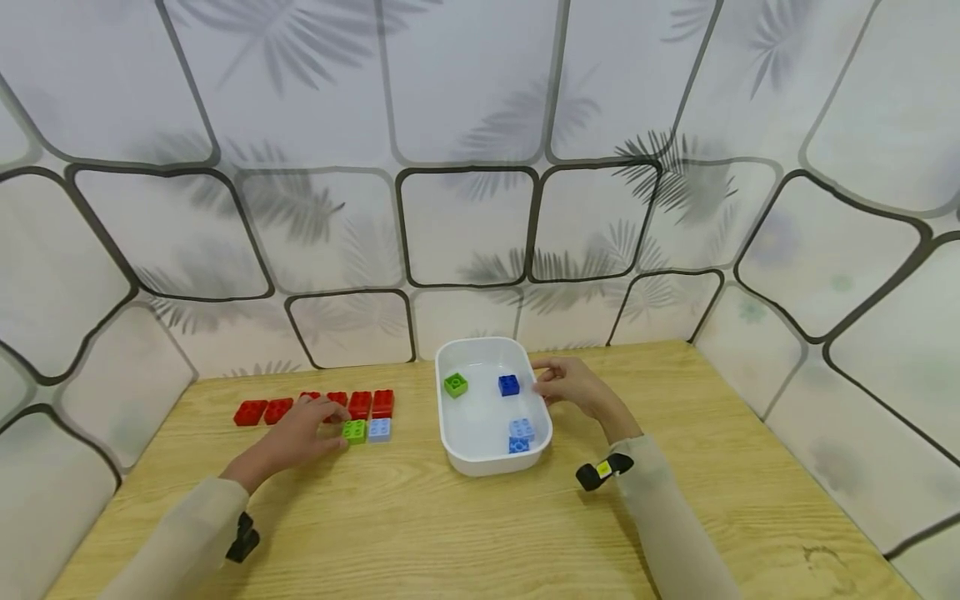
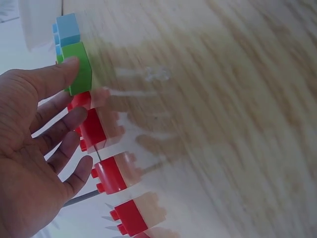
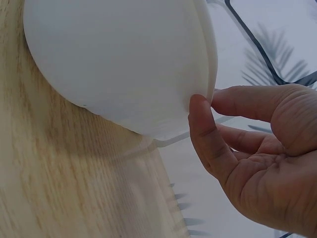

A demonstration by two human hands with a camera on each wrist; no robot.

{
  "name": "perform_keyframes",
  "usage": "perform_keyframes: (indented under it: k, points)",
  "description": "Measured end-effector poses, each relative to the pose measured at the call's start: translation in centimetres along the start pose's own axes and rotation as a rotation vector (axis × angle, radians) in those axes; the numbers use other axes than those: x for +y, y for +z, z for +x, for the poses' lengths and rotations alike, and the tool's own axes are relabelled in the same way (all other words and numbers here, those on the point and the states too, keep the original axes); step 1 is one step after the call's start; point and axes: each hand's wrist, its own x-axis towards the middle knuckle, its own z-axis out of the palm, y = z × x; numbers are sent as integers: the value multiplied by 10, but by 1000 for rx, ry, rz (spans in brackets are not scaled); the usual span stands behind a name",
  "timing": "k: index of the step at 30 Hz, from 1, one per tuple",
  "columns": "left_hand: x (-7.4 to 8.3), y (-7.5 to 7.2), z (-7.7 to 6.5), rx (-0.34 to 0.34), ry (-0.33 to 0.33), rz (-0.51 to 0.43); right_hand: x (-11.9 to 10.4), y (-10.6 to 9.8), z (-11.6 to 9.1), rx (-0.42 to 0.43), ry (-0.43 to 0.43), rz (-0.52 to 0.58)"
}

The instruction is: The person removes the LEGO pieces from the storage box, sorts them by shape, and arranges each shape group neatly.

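Note:
At the left of the table, my left hand (image 1: pixel 307 429) has its thumb against a green toy brick (image 1: pixel 355 431), with the index finger on the far side. Seen from the left wrist, the thumb covers part of that green brick (image 2: pixel 79 69) and the other fingers spread loosely. A light blue brick (image 1: pixel 379 430) stands beside it. My right hand (image 1: pixel 573 386) pinches the right rim of a white plastic tub (image 1: pixel 480 467). Inside the tub lie a green brick (image 1: pixel 455 384), a dark blue brick (image 1: pixel 509 385), a light blue brick (image 1: pixel 521 429) and a mid-blue brick (image 1: pixel 519 446).
Several red bricks (image 1: pixel 382 403) form a row behind the green and light blue ones, partly hidden by the left hand. The wooden table (image 1: pixel 450 533) meets a patterned cloth wall (image 1: pixel 465 233) behind and at both sides.

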Motion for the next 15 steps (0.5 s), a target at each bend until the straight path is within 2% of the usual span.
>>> perform_keyframes:
  k: [9,15]
  points:
    - [9,-9,8,20,-1,-28,0,0,-2,-1,1,8]
    - [26,-20,33,80,52,-18,1,0,0,2,-4,11]
